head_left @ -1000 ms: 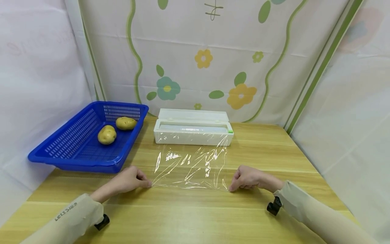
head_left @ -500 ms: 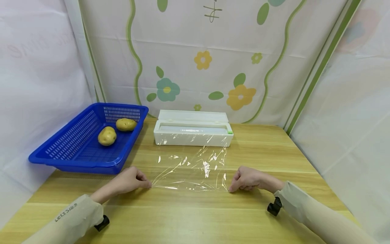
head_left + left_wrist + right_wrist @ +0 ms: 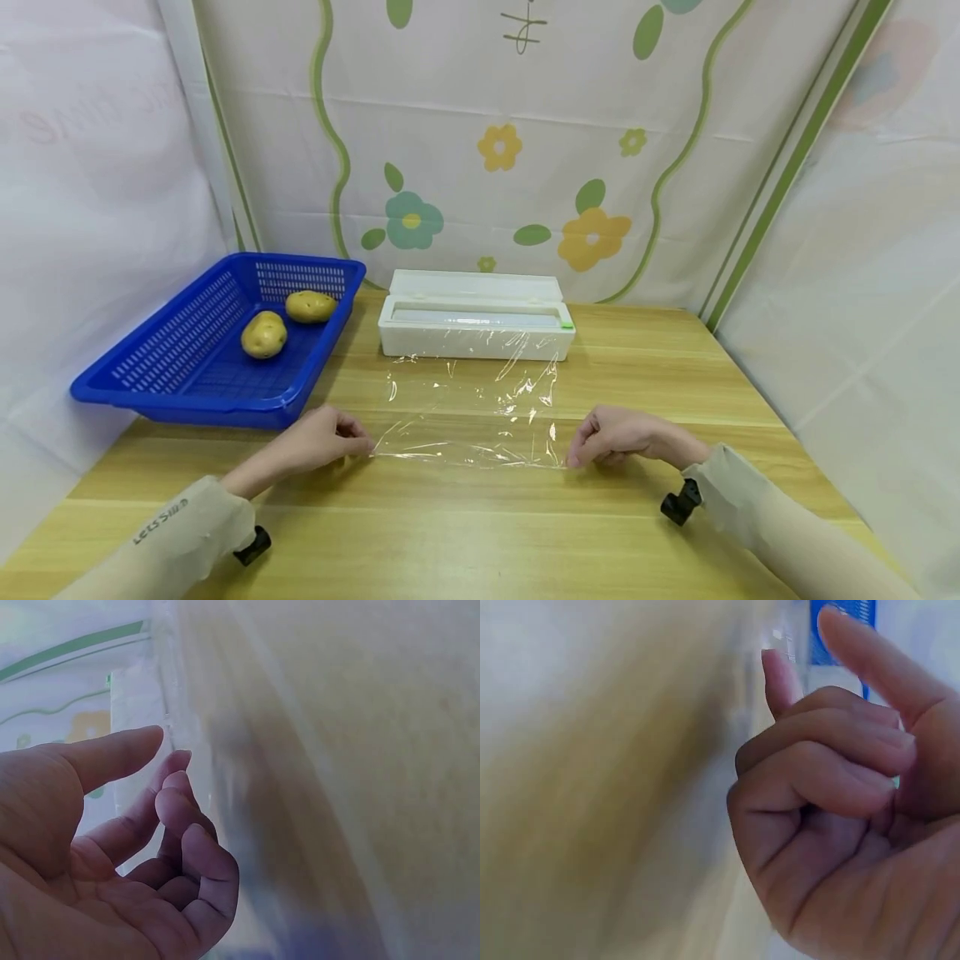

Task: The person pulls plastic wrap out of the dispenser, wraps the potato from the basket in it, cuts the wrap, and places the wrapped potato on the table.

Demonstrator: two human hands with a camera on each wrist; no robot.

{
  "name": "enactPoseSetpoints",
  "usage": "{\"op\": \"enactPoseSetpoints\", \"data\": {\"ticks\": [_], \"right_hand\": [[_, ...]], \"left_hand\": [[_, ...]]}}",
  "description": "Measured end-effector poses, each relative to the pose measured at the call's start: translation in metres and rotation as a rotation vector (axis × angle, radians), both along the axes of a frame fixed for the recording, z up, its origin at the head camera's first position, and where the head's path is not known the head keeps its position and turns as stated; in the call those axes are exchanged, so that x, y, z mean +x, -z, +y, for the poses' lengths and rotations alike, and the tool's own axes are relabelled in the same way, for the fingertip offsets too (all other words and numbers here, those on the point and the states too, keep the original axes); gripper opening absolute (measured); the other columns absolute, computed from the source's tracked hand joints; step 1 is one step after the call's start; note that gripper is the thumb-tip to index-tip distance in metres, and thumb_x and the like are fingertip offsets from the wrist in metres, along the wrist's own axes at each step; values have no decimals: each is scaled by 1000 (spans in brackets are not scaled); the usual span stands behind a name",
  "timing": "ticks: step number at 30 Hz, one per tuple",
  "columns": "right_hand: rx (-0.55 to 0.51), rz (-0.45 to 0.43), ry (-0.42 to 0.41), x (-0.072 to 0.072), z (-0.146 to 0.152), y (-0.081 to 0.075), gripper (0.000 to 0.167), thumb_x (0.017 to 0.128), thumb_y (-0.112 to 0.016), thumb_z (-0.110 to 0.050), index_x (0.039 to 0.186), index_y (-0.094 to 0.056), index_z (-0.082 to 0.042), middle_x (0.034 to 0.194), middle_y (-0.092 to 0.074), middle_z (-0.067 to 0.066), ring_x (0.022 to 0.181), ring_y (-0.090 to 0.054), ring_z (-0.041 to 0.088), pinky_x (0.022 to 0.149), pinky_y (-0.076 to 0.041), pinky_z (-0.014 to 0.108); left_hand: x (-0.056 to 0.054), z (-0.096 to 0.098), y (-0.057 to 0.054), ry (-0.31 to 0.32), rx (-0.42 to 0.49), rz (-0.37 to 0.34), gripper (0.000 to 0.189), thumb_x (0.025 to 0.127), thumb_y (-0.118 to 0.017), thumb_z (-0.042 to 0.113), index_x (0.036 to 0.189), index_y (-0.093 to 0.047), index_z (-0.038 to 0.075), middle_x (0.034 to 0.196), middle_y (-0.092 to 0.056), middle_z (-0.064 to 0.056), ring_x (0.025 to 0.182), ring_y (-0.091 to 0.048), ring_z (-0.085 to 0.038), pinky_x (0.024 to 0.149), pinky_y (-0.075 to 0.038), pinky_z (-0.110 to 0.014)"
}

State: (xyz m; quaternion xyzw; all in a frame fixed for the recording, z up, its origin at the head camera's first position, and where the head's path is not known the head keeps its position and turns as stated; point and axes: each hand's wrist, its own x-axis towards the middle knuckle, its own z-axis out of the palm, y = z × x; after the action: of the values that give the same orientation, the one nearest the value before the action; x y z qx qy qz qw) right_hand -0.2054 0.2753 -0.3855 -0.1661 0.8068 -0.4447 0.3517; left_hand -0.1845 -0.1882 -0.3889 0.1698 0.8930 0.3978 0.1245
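- Leaving open room nearer than the fingers [image 3: 361, 447] on the yellow wood-grain table [image 3: 480, 542].
- Crowding the left hand [image 3: 313, 440] from beyond with a blue rectangular plastic basket [image 3: 213, 404].
- Apparently spreading clear plastic film [image 3: 467, 414] between the fingertips, running back to a long white lidded box [image 3: 480, 287].
- Holding left and right hand [image 3: 621, 433] thumb and forefinger apart, seemingly pinching nothing; probably needing lifting without dragging.

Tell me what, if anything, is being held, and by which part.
Can't tell for sure: the left hand and right hand are at the near corners of the clear film, but in wrist views thumbs and forefingers look apart.
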Motion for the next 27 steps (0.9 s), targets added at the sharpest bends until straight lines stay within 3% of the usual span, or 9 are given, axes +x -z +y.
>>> {"op": "enactPoseSetpoints", "data": {"ticks": [4, 9, 14, 17, 20, 22, 27], "right_hand": [[-31, -10, -34, -6, 7, -7, 27, 82, -80, -14, 98, -71, 6, 62, -56, -1, 47, -33, 5, 43, -25, 22], [-62, 53, -27, -16, 13, -16, 33, 90, -73, -18, 103, -67, 11, 70, -57, 2, 52, -38, 9, 48, -31, 24], [-136, 183, 149, -32, 14, -25, 38, 91, -72, -24, 112, -64, 7, 83, -60, 13, 62, -48, 16, 58, -44, 30], [-201, 282, 258, -45, 15, -27, 42, 90, -74, -24, 120, -63, 4, 104, -63, 20, 81, -59, 27, 73, -52, 40], [-249, 375, 357, -59, 16, -25, 48, 91, -73, -23, 127, -59, 4, 118, -63, 19, 103, -59, 36, 85, -51, 45], [-266, 424, 427, -68, 17, -24, 51, 91, -74, -23, 130, -57, 5, 120, -63, 17, 109, -58, 37, 89, -50, 43], [-251, 519, 556, -87, 18, -21, 50, 90, -75, -24, 130, -60, 0, 123, -60, 19, 104, -60, 28, 87, -51, 32]], "left_hand": [[0, 0, -5, 7, -10, 28, 14, 89, -74, 23, 83, -74, 11, 74, -63, 1, 66, -54, -15, 55, -44, -28], [-1, 3, -12, -44, -48, 91, 18, 92, -70, 30, 86, -75, 13, 78, -65, 2, 73, -56, -15, 65, -46, -33], [-3, 7, -19, -108, -74, 131, 27, 95, -65, 37, 95, -75, 12, 88, -68, 1, 82, -59, -15, 73, -48, -36], [-7, 11, -23, -126, -64, 136, 31, 97, -63, 39, 101, -75, 11, 93, -69, 1, 86, -60, -16, 74, -48, -36], [-11, 16, -27, -125, -34, 140, 32, 97, -63, 40, 103, -74, 11, 94, -68, 1, 87, -60, -17, 74, -49, -35], [-15, 19, -29, -112, -5, 143, 34, 97, -62, 41, 104, -74, 10, 94, -68, 0, 86, -61, -17, 73, -50, -35], [-24, 28, -39, -97, 64, 139, 35, 96, -63, 42, 104, -72, 9, 89, -67, -3, 83, -62, -23, 69, -50, -35]]}}
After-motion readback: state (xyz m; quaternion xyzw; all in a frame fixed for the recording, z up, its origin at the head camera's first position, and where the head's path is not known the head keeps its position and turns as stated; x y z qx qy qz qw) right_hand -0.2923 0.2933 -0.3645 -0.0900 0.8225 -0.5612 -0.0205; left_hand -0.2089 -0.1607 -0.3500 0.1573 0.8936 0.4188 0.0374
